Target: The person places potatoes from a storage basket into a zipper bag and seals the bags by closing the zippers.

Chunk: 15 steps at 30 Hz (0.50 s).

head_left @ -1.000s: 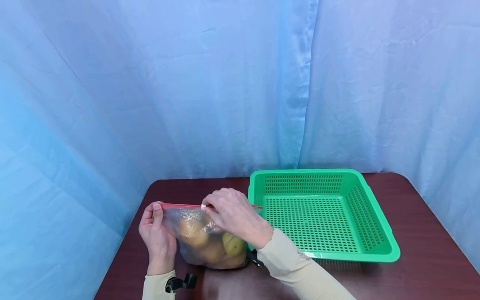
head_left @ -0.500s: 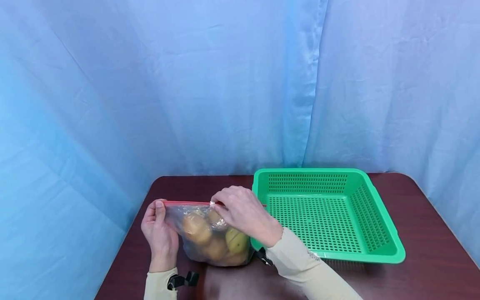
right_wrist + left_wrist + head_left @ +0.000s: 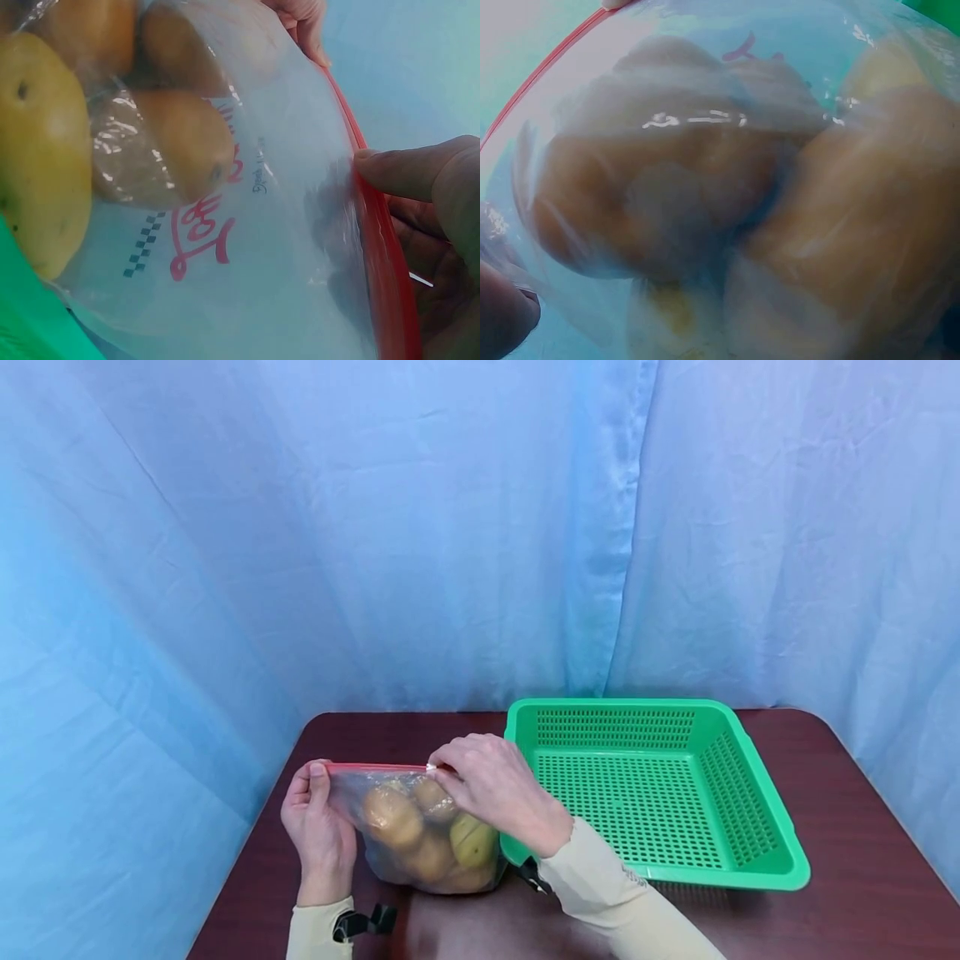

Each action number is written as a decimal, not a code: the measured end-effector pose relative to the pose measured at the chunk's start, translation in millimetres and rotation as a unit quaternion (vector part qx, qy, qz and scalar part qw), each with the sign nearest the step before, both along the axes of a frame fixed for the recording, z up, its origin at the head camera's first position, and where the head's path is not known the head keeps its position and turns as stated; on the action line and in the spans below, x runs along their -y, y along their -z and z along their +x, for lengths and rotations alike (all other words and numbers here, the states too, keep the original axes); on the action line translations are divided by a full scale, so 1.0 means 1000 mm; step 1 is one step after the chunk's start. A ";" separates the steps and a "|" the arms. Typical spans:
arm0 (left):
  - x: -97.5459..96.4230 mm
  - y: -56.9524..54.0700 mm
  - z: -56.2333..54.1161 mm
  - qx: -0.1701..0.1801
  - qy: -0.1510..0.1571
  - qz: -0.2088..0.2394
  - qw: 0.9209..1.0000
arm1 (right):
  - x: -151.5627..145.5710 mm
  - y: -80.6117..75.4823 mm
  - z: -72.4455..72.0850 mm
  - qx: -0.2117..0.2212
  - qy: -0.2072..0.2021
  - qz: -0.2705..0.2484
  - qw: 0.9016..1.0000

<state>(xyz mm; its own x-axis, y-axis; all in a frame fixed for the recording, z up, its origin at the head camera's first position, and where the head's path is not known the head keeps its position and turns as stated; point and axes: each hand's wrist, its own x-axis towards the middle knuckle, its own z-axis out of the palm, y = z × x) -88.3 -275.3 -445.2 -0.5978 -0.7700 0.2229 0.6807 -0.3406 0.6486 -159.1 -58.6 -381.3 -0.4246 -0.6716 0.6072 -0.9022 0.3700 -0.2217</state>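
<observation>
A clear zip bag with a red zip strip stands full on the table, its mouth upward. Through the film show several rounded brownish fruits or potatoes and a yellow-green one; I cannot tell their kind. My left hand pinches the bag's upper left corner between thumb and fingers. Farther right, my right hand pinches the red strip, a small white piece at its fingertips. In the right wrist view, the thumb presses the strip, and red lettering marks the film.
A green perforated basket stands right of the bag, close beside it, with nothing seen inside. Both stand on a dark red-brown table. Blue curtains hang behind and at the left.
My right hand has slid a little to the right along the red strip, the white piece with it. The left hand keeps its pinch on the corner. The head view has shifted slightly.
</observation>
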 end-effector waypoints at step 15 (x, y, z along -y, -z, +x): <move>0.000 0.000 -0.002 -0.024 0.002 -0.005 1.000 | -0.006 0.000 0.000 0.000 0.017 -0.001 1.000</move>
